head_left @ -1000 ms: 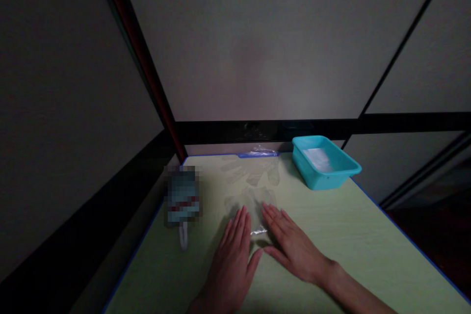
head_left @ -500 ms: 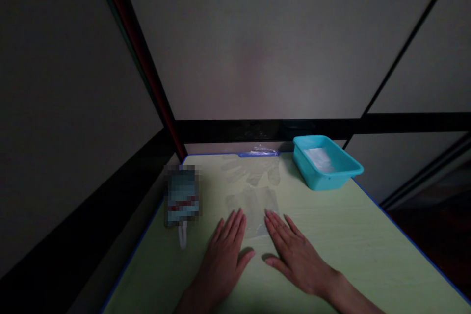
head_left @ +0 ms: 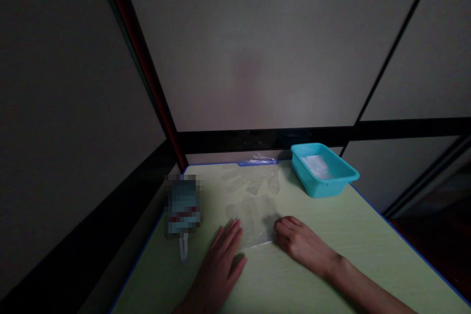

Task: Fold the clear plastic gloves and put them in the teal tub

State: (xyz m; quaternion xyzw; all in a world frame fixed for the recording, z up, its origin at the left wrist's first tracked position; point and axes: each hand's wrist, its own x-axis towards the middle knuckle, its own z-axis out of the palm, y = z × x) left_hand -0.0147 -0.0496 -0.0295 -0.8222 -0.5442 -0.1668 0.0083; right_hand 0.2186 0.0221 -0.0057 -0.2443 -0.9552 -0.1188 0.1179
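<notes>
A clear plastic glove (head_left: 257,218) lies flat on the pale green table (head_left: 368,250), in front of me. My left hand (head_left: 222,260) rests flat with its fingers stretched out, the fingertips at the left edge of this glove. At its right edge is my right hand (head_left: 303,245), fingers curled and pressed together; whatever they may pinch is hidden. Farther back, another clear glove (head_left: 253,179) lies spread out, its fingers faintly visible.
A turquoise basket (head_left: 327,188) with white, film-like material (head_left: 316,166) inside stands at the back right. Crumpled clear film (head_left: 261,159) lies at the far edge. On the left is a blurred blue-green item (head_left: 184,208) with a white loop (head_left: 183,248).
My right hand has curled its fingers and moved slightly right. My left hand stays flat, a little lower in view. The whole scene has shifted slightly downward.
</notes>
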